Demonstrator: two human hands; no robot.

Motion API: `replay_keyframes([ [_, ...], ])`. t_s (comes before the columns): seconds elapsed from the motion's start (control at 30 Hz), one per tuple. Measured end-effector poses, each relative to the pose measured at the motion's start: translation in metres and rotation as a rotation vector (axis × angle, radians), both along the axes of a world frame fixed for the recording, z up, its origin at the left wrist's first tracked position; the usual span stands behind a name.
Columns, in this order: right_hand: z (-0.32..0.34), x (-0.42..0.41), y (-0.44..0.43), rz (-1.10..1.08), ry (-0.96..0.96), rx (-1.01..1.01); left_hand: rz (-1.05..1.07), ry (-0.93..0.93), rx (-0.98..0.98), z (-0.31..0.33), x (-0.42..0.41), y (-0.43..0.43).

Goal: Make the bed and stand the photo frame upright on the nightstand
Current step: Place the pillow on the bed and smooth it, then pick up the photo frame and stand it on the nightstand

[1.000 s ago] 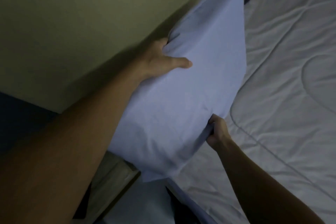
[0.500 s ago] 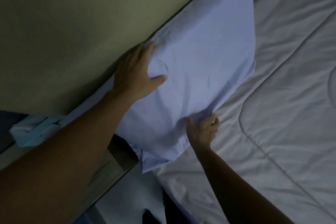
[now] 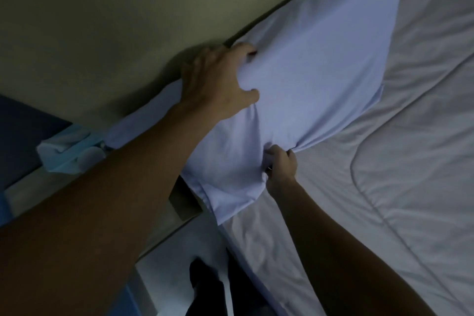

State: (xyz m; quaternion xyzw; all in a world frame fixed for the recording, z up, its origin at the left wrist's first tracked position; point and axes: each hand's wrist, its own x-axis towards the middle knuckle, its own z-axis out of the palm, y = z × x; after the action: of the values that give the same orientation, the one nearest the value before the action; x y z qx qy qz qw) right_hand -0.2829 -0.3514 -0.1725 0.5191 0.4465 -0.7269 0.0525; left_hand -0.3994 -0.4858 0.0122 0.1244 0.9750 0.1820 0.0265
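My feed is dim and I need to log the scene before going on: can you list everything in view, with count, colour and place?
Pillow: one, pale blue-lilac case, at the head of the bed along the wall.
Quilt: one, pale grey-white, stitched, spread over the bed on the right.
Wall: one, olive-beige, upper left.
Light blue object: one, at the left beside the bed; too dim to identify.
Dark item: one, black, bottom centre below the bed edge; unclear what it is.
Photo frame: none visible.
Left hand: one, grip closed on the pillow's upper left part by the wall.
Right hand: one, grip bunching the pillow's lower edge.
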Motion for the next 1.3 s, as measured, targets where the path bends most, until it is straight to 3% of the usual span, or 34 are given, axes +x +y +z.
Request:
replay_keyframes([
  [0.13,0.002,0.014,0.009,0.321,-0.015,0.032,-0.03,-0.086,-0.129,-0.014,-0.004,-0.018],
  [0.23,0.006,0.028,0.017,0.604,-0.089,0.241,-0.078,-0.116,-0.183,-0.026,0.009,-0.039],
  [0.37,0.028,0.044,0.009,0.738,-0.163,0.528,-0.03,-0.087,-0.171,-0.019,0.043,-0.072],
  [0.43,0.048,0.059,-0.008,0.846,-0.039,0.69,0.034,-0.119,-0.092,-0.016,0.068,-0.094],
  [0.53,0.076,0.082,-0.042,1.184,0.245,0.837,0.243,-0.221,0.209,-0.005,0.116,-0.125],
  [0.67,0.105,0.105,-0.099,1.453,0.362,0.843,0.518,-0.328,0.385,0.005,0.196,-0.172],
  [0.8,0.13,0.125,-0.158,1.611,0.486,0.872,0.672,-0.502,0.407,-0.005,0.281,-0.231],
  [0.97,0.146,0.147,-0.227,1.927,0.55,0.907,0.824,-0.598,0.588,-0.012,0.373,-0.285],
  [1.3,0.096,0.148,-0.319,2.255,0.538,0.884,1.047,-0.621,0.739,-0.078,0.431,-0.328],
])
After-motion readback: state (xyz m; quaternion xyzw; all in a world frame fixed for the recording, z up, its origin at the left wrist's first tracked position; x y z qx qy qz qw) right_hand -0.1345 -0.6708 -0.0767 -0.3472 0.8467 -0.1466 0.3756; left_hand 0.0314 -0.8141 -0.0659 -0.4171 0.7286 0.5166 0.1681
